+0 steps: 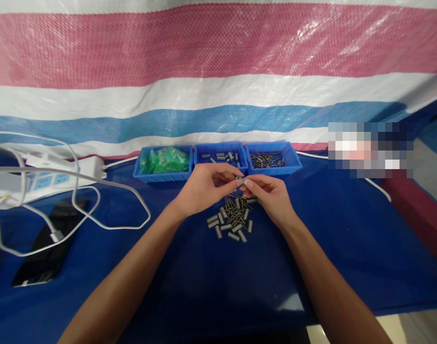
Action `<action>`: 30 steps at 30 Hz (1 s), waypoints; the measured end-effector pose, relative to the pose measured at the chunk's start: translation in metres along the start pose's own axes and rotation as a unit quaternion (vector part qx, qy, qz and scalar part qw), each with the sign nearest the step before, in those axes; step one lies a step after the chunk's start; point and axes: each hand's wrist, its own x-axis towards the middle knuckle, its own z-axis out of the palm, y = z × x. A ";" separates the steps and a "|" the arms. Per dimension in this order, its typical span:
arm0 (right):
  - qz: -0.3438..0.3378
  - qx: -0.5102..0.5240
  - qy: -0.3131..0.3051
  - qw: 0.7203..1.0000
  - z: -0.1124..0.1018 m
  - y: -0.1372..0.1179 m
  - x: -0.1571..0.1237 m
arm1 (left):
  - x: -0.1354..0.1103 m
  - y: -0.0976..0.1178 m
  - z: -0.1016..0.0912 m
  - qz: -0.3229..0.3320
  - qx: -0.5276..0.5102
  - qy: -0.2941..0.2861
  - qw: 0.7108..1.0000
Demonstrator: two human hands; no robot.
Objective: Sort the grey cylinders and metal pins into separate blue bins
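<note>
Head camera view, big stuff first: a red, white and blue striped tarp [218,52] hangs as the backdrop, and a dark blue table cover [347,239] fills most of the rest.

Off to the left sit a white power strip [42,179], loops of white cable [132,191] and a black phone [46,248]. They're well apart from the hands, so I'd guess they were just parked out of the way.

Three blue bins stand side by side along the far edge. The left bin [161,177] has green bags in it, the middle bin [220,145] a few grey sleeves, and the right bin [293,165] thin dark pins. Lined up like that, each sort stays separate.

A loose pile [230,220] of grey sleeves and pins lies on the cover right below the hands, probably so the reach stays short.

The left hand [200,188] and right hand [270,196] meet fingertip to fingertip above that pile. Both are pinched shut on a small grey piece [240,180], held up off the cover between them. It's too tiny to say exactly how it's put together.
</note>
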 end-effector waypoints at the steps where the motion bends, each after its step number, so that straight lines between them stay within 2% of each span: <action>1: -0.008 -0.013 0.001 1.000 0.001 0.000 0.000 | 0.000 0.000 0.000 -0.004 -0.013 -0.001 1.000; 3: -0.032 -0.055 0.014 0.998 0.000 -0.001 -0.001 | 0.001 0.000 -0.002 -0.010 -0.026 0.018 0.999; 6: -0.085 -0.171 0.073 0.979 -0.009 -0.003 -0.001 | 0.004 -0.002 -0.008 -0.018 -0.020 0.095 0.995; 9: -0.149 -0.319 0.121 0.928 -0.023 -0.003 0.000 | 0.005 -0.007 -0.015 -0.029 -0.015 0.164 0.986; 12: -0.188 -0.419 0.109 0.882 -0.034 -0.003 0.002 | 0.006 -0.011 -0.018 -0.033 -0.018 0.188 0.981; 14: -0.193 -0.449 0.090 0.868 -0.037 -0.003 0.003 | 0.006 -0.013 -0.017 -0.031 -0.015 0.197 0.980; 18: -0.167 -0.490 0.044 0.855 -0.034 -0.001 0.003 | 0.005 -0.011 -0.012 -0.016 0.020 0.182 0.983; 23: -0.121 -0.528 0.003 0.840 -0.031 -0.003 0.002 | 0.002 -0.005 -0.007 0.013 0.084 0.105 0.991; 27: -0.110 -0.521 -0.011 0.847 -0.038 -0.006 0.003 | 0.001 -0.002 -0.004 0.020 0.098 0.087 0.991; 30: -0.103 -0.485 -0.029 0.868 -0.046 -0.007 0.004 | 0.001 -0.001 -0.004 0.023 0.108 0.094 0.989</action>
